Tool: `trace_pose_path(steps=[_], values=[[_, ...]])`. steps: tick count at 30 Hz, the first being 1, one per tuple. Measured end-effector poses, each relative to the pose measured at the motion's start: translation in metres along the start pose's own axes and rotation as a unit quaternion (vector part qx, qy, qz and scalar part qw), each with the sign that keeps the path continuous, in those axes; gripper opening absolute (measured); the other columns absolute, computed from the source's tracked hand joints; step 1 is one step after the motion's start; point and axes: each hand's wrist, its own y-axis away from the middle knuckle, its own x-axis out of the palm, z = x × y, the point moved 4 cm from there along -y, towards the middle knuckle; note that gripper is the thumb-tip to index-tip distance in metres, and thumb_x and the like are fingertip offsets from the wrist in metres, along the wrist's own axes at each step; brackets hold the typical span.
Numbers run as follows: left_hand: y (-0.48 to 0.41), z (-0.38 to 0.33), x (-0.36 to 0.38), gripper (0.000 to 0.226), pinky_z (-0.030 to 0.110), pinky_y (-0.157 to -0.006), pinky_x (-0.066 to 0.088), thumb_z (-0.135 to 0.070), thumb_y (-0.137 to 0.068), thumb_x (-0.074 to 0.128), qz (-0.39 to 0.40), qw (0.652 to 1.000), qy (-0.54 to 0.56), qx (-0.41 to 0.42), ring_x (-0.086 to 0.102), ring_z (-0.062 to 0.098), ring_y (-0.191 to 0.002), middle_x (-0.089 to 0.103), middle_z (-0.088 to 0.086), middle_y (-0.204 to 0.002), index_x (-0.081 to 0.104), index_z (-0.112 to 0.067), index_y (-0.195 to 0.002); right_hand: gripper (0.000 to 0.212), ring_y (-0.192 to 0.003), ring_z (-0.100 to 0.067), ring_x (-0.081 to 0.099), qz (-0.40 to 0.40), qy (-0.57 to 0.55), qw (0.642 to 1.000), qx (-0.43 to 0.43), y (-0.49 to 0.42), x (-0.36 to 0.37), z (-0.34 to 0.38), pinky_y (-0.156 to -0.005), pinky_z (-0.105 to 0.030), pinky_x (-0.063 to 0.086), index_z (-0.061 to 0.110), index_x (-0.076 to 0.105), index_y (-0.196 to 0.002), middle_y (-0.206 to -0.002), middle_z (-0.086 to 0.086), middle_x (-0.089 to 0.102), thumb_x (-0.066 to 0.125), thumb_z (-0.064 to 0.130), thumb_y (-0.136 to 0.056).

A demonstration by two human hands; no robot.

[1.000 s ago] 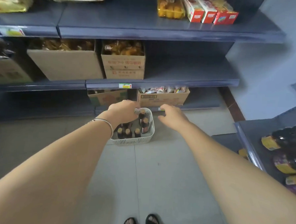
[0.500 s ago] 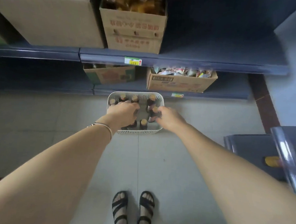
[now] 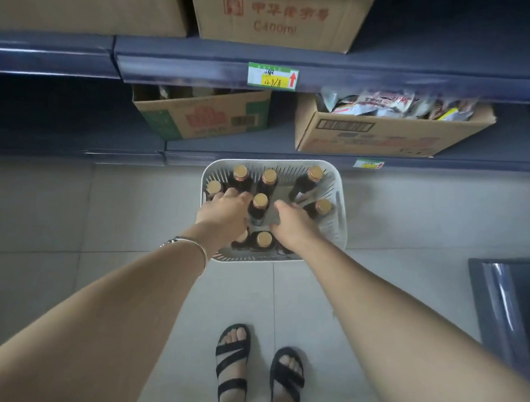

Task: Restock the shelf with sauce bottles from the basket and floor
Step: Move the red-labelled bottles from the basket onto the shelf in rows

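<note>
We've got both hands down in the basket [image 3: 337,223] among the bottles [image 3: 260,205]: left hand [image 3: 223,212] and right hand [image 3: 293,224] w/ fingers curled out of sight, so we can't tell what's gripped. Basket's on the floor [image 3: 134,212], just before the bottom shelf [image 3: 259,162].

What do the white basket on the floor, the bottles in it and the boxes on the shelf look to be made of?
Basket: likely moulded plastic, matte white, with slotted walls.
Bottles: dark and glossy, glass or hard plastic, which I cannot tell; gold caps look like metal or metallic-coated plastic.
Boxes: brown corrugated cardboard, printed, with folded flaps and soft, dented edges.
</note>
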Motion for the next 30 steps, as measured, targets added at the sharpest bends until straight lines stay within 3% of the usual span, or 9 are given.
trace_pose_path(steps=[5,9,12,15,20,23,26,28,30], values=[[-0.047,0.007,0.026,0.041,0.041,-0.081,0.044,-0.012,-0.085,0.046,-0.039,0.999,0.027,0.013,0.051,0.031,-0.11,0.053,0.008,-0.121,0.047,-0.022,-0.125,0.06,-0.111,-0.034,0.056,-0.024,0.053,0.998,-0.035,-0.056,0.023,0.007,-0.072,-0.038,0.046,0.031,0.03,-0.141,-0.146,-0.007,0.035,0.05,0.008,-0.089],[-0.077,0.026,0.047,0.035,0.034,-0.068,0.041,-0.01,-0.085,0.043,-0.084,0.994,0.067,-0.002,0.057,0.029,-0.091,0.06,0.009,-0.109,0.053,-0.019,-0.118,0.039,-0.097,-0.033,0.056,-0.009,0.046,0.999,-0.025,-0.099,0.045,0.001,-0.07,-0.037,0.039,0.026,0.036,-0.136,-0.121,-0.019,0.055,0.033,0.025,-0.096],[-0.094,0.042,0.07,0.036,0.035,-0.075,0.045,-0.009,-0.085,0.045,-0.067,0.993,0.097,-0.03,0.059,0.033,-0.097,0.063,0.013,-0.111,0.054,-0.016,-0.119,0.037,-0.105,-0.037,0.057,-0.002,0.14,0.987,-0.073,-0.119,0.062,0.005,-0.069,-0.032,0.035,0.012,0.042,-0.13,-0.119,-0.019,0.058,0.039,0.006,-0.093],[-0.108,0.042,0.09,0.05,0.036,-0.085,0.045,-0.006,-0.081,0.054,-0.005,0.99,0.138,-0.022,0.055,0.032,-0.106,0.058,0.014,-0.119,0.044,-0.015,-0.13,0.028,-0.101,-0.038,0.06,-0.046,0.168,0.971,-0.164,-0.123,0.061,0.008,-0.066,-0.034,0.039,0.01,0.05,-0.116,-0.111,-0.015,0.055,0.049,0.006,-0.088],[-0.119,0.022,0.102,0.072,0.037,-0.092,0.043,-0.022,-0.071,0.072,0.005,0.971,0.24,-0.014,0.052,0.032,-0.111,0.051,0.014,-0.122,0.036,-0.019,-0.134,0.022,-0.085,-0.029,0.061,-0.14,0.025,0.977,-0.156,-0.12,0.035,-0.012,-0.067,-0.031,0.046,0.015,0.059,-0.096,-0.093,-0.007,0.064,0.058,0.032,-0.082],[-0.121,0.014,0.1,0.062,0.037,-0.084,0.046,-0.027,-0.067,0.074,-0.045,0.955,0.294,-0.005,0.055,0.029,-0.1,0.054,0.009,-0.112,0.043,-0.021,-0.12,0.02,-0.077,-0.021,0.056,-0.185,-0.049,0.966,-0.174,-0.113,0.013,-0.017,-0.067,-0.028,0.044,0.017,0.063,-0.086,-0.086,-0.001,0.064,0.064,0.034,-0.075],[-0.12,0.014,0.093,0.048,0.033,-0.069,0.044,-0.037,-0.065,0.074,-0.103,0.958,0.268,0.006,0.058,0.025,-0.086,0.06,0.003,-0.096,0.043,-0.022,-0.098,0.025,-0.07,-0.015,0.062,-0.173,-0.166,0.956,-0.167,-0.11,0.005,-0.02,-0.065,-0.027,0.049,0.02,0.068,-0.079,-0.078,0.003,0.07,0.062,0.044,-0.076],[-0.12,0.016,0.09,0.048,0.034,-0.069,0.046,-0.036,-0.064,0.074,-0.115,0.962,0.246,0.0,0.059,0.028,-0.086,0.062,0.004,-0.094,0.041,-0.021,-0.096,0.034,-0.061,-0.012,0.064,-0.163,-0.347,0.918,-0.101,-0.117,0.005,-0.027,-0.051,-0.023,0.049,0.022,0.068,-0.071,-0.065,0.006,0.068,0.051,0.049,-0.083],[-0.119,0.02,0.088,0.048,0.037,-0.073,0.049,-0.034,-0.063,0.075,-0.119,0.961,0.251,-0.008,0.059,0.03,-0.089,0.063,0.006,-0.097,0.039,-0.022,-0.093,0.029,-0.067,-0.017,0.064,-0.187,-0.451,0.873,-0.002,-0.133,0.01,-0.042,-0.045,-0.021,0.051,0.023,0.067,-0.079,-0.069,0.003,0.069,0.044,0.035,-0.093]])
